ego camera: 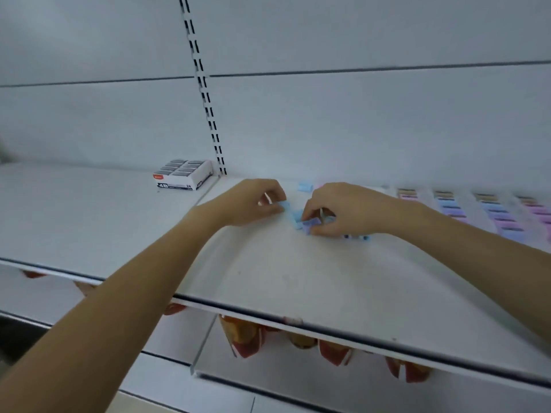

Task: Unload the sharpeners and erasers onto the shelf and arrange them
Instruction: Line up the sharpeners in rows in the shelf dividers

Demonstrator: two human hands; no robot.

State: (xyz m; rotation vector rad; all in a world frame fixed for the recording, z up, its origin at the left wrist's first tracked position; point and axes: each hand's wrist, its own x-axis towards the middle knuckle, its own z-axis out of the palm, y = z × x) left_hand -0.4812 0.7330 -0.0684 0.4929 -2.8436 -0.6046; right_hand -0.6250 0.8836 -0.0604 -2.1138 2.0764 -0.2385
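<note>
Red and orange packets [244, 341] show nearest, below the white shelf [298, 281]. On the shelf the two hands work near each other without touching. The left hand [253, 201] pinches a pale blue piece [283, 205], and the right hand [346, 210] curls its fingers round a purple-blue piece [311, 224]. Loose blue pieces [295, 217] lie between the hands, too blurred to tell sharpener from eraser. Farther back lies a lone blue piece [304, 186]. Sorted rows [504, 217] run to the right, and an eraser box [183, 175] stands at the back left.
</note>
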